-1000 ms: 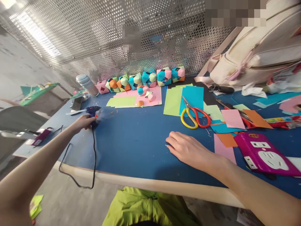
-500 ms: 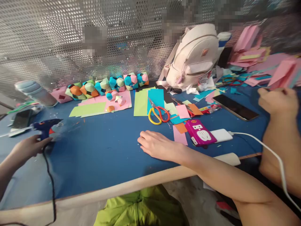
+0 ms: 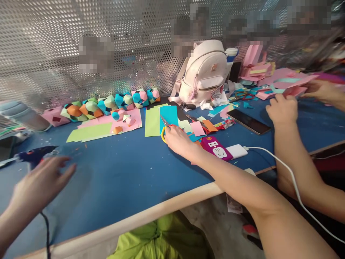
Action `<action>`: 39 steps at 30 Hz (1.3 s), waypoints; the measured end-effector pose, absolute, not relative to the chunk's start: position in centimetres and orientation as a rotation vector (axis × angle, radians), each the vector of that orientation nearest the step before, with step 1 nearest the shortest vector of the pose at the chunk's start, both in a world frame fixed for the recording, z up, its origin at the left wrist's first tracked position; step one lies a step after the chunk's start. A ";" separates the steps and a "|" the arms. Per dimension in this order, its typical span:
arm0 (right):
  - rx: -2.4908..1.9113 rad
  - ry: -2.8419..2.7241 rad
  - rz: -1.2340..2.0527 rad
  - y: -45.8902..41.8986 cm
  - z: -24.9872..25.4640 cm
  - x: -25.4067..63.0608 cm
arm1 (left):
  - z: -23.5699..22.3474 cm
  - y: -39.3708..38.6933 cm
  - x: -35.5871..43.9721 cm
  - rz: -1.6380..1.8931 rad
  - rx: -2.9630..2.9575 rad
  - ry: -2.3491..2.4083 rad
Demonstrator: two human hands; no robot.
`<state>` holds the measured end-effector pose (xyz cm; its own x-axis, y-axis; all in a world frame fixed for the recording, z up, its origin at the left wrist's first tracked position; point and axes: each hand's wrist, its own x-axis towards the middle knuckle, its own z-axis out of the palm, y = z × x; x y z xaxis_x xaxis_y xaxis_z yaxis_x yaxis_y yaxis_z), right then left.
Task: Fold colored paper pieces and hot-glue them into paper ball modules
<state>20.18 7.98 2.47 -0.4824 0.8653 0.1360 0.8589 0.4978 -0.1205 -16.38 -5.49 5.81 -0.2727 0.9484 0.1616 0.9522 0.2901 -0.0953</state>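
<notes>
My left hand (image 3: 40,187) is open, thumb and fingers apart, in front of a dark blue glue gun (image 3: 32,154) at the far left. The glue gun stands on the table, partly behind that hand, and its black cord (image 3: 46,226) runs down over the front edge. At the middle of the table my right hand (image 3: 179,142) has its fingers closed over the handles of a pair of scissors (image 3: 163,135). One yellow loop and the blades show; the red loop is mostly covered. Beneath the blades lie blue paper (image 3: 169,114) and light green paper (image 3: 152,124).
Folded paper balls (image 3: 107,104) line the back by the perforated metal screen. A backpack (image 3: 206,73), purple power strip (image 3: 215,148), white cable (image 3: 285,165) and phone (image 3: 248,121) sit on the right. Another person's hands (image 3: 283,109) handle pink paper (image 3: 292,81) there.
My left hand has let go of the glue gun and opened. My right hand has moved from the bare tabletop to the scissors. The other person's near hand has moved; the view has shifted right.
</notes>
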 end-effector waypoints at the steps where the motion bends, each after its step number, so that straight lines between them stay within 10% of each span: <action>1: -1.556 -2.530 0.021 8.6 2.1 19.9 | 6.2 -4.8 -14.0 -0.035 -1.827 -2.297; 19: -1.657 -2.261 -0.053 9.7 1.2 22.1 | 0.1 14.4 6.4 -0.333 -2.380 -1.985; 39: -1.727 -2.276 -0.078 8.6 2.9 23.9 | -1.0 15.2 6.3 -0.471 -2.290 -2.036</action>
<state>23.87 8.62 2.86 -0.2443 0.9356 0.2550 0.9508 0.2828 -0.1265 6.28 15.19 -1.04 0.0919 0.9634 0.2517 0.9760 -0.1373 0.1691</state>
